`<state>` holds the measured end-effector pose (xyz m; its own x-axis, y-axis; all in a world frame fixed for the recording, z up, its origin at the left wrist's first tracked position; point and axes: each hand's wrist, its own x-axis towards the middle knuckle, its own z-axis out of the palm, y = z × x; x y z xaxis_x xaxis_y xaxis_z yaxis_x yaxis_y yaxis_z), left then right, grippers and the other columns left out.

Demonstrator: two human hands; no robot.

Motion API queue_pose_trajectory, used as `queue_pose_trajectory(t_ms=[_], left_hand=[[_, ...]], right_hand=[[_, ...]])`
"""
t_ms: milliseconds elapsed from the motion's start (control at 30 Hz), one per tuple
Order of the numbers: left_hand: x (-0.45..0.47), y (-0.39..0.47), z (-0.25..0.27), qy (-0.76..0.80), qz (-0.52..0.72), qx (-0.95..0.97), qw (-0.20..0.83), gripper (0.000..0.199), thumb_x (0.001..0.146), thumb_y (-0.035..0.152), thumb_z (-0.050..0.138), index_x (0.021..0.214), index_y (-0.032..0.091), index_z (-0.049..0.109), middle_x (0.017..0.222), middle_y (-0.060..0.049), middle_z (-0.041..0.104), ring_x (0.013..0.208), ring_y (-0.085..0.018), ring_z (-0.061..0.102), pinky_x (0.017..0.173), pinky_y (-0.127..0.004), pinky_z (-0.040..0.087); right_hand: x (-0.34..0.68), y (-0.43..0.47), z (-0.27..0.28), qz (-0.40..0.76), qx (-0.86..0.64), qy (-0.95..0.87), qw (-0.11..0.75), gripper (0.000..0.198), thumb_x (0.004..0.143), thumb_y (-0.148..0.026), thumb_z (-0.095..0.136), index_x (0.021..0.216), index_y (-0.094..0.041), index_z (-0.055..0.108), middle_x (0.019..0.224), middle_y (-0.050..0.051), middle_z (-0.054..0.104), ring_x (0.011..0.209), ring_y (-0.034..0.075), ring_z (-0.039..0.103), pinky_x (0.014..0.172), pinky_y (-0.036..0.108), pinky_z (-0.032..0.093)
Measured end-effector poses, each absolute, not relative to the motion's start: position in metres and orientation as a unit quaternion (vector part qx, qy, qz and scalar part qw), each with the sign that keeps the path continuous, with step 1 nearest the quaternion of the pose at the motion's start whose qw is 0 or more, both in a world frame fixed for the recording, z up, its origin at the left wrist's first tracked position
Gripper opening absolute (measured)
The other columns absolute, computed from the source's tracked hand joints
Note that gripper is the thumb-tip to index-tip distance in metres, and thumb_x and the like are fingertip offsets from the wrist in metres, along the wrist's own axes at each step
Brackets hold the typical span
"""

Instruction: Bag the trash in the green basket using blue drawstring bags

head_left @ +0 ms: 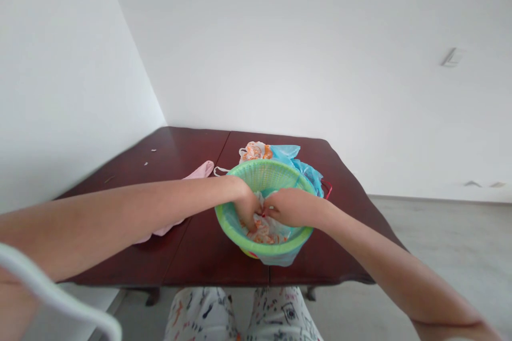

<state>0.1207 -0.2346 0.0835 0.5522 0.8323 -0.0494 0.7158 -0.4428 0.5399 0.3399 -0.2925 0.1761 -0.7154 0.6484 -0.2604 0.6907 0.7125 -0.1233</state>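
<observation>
A green plastic basket point(264, 249) stands near the table's front edge, lined with a thin bluish bag that hangs over its front rim. Inside it lies a crumpled white plastic bag with orange print point(269, 234). My left hand point(248, 205) reaches in from the left, fingers bent and closed on the plastic bag. From the right, my right hand point(287, 206) pinches the same bag, its thumb and fingertips close to my left fingers. A small red spot shows between the fingertips, too small to name.
Behind the basket lie another white and orange plastic bag point(253, 151) and blue plastic bags point(306, 170). A pink cloth point(203, 170) lies left, partly under my left forearm. The dark red wooden table point(188, 144) meets white walls; small scraps point(146, 163) lie on it.
</observation>
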Motion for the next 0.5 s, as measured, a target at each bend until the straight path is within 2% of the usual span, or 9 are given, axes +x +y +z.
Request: queue_pose_trajectory(t_ms=[67, 100, 133, 200, 267, 300, 367, 433, 500], left_hand=[[0.114, -0.237, 0.120, 0.425, 0.042, 0.855, 0.295, 0.041, 0.053, 0.057, 0.108, 0.086, 0.039, 0.091, 0.079, -0.001, 0.085, 0.081, -0.039, 0.083, 0.079, -0.046, 0.065], [0.108, -0.243, 0.141, 0.411, 0.022, 0.860, 0.302, 0.045, 0.056, 0.054, 0.108, 0.096, 0.040, 0.094, 0.089, 0.000, 0.089, 0.085, -0.038, 0.085, 0.083, -0.045, 0.065], [0.101, -0.252, 0.163, 0.391, 0.016, 0.870, 0.299, 0.043, 0.072, 0.055, 0.104, 0.111, 0.041, 0.095, 0.103, 0.000, 0.092, 0.097, -0.037, 0.087, 0.092, -0.044, 0.066], [0.084, -0.282, 0.198, 0.366, 0.078, 0.893, 0.251, 0.030, 0.107, 0.057, 0.080, 0.127, 0.039, 0.092, 0.123, 0.000, 0.092, 0.119, -0.033, 0.087, 0.107, -0.041, 0.066], [0.065, -0.324, 0.213, 0.329, 0.166, 0.914, 0.170, 0.031, 0.123, 0.049, 0.063, 0.135, 0.033, 0.087, 0.132, -0.004, 0.090, 0.127, -0.029, 0.085, 0.120, -0.043, 0.062], [0.056, -0.348, 0.211, 0.296, 0.211, 0.924, 0.117, 0.031, 0.125, 0.046, 0.060, 0.141, 0.031, 0.083, 0.138, -0.006, 0.089, 0.131, -0.028, 0.083, 0.125, -0.045, 0.060], [0.044, -0.393, 0.186, 0.248, 0.273, 0.929, 0.015, 0.041, 0.124, 0.053, 0.065, 0.155, 0.028, 0.075, 0.151, -0.011, 0.084, 0.142, -0.030, 0.078, 0.131, -0.048, 0.057], [0.040, -0.426, 0.144, 0.236, 0.362, 0.896, -0.099, 0.041, 0.117, 0.054, 0.081, 0.146, 0.025, 0.078, 0.139, -0.010, 0.085, 0.133, -0.029, 0.080, 0.125, -0.047, 0.063], [0.045, -0.443, 0.098, 0.263, 0.403, 0.856, -0.189, 0.037, 0.101, 0.031, 0.101, 0.132, 0.027, 0.081, 0.125, -0.006, 0.083, 0.120, -0.025, 0.080, 0.117, -0.044, 0.067]], right_hand=[[0.352, -0.301, 0.190, -0.096, 0.407, 0.908, 0.038, 0.033, 0.120, -0.036, 0.060, 0.113, -0.028, 0.092, 0.105, 0.009, 0.090, 0.097, 0.032, 0.084, 0.078, 0.039, 0.055], [0.362, -0.306, 0.193, -0.099, 0.424, 0.900, -0.011, 0.035, 0.121, -0.039, 0.059, 0.108, -0.028, 0.090, 0.100, 0.008, 0.089, 0.093, 0.031, 0.082, 0.077, 0.039, 0.055], [0.374, -0.313, 0.195, -0.108, 0.434, 0.891, -0.078, 0.037, 0.122, -0.042, 0.059, 0.104, -0.028, 0.088, 0.095, 0.006, 0.086, 0.088, 0.028, 0.080, 0.077, 0.038, 0.054], [0.402, -0.329, 0.186, -0.129, 0.430, 0.858, -0.251, 0.037, 0.124, -0.043, 0.060, 0.099, -0.027, 0.082, 0.089, 0.003, 0.082, 0.081, 0.023, 0.076, 0.076, 0.036, 0.055], [0.426, -0.349, 0.163, -0.126, 0.405, 0.795, -0.434, 0.028, 0.124, -0.035, 0.062, 0.104, -0.026, 0.079, 0.092, 0.003, 0.081, 0.083, 0.021, 0.076, 0.078, 0.035, 0.058], [0.435, -0.359, 0.147, -0.111, 0.388, 0.765, -0.502, 0.020, 0.122, -0.028, 0.064, 0.109, -0.025, 0.079, 0.096, 0.004, 0.081, 0.086, 0.021, 0.077, 0.079, 0.035, 0.060], [0.444, -0.377, 0.110, -0.063, 0.351, 0.746, -0.563, 0.015, 0.116, -0.016, 0.068, 0.123, -0.024, 0.079, 0.108, 0.007, 0.081, 0.098, 0.023, 0.079, 0.085, 0.037, 0.064], [0.441, -0.391, 0.073, -0.008, 0.335, 0.751, -0.569, 0.033, 0.108, -0.007, 0.074, 0.137, -0.022, 0.076, 0.125, 0.012, 0.081, 0.113, 0.027, 0.080, 0.093, 0.042, 0.068], [0.431, -0.399, 0.044, 0.052, 0.346, 0.746, -0.566, 0.047, 0.103, -0.004, 0.081, 0.147, -0.022, 0.073, 0.137, 0.016, 0.077, 0.124, 0.030, 0.079, 0.097, 0.046, 0.071]])
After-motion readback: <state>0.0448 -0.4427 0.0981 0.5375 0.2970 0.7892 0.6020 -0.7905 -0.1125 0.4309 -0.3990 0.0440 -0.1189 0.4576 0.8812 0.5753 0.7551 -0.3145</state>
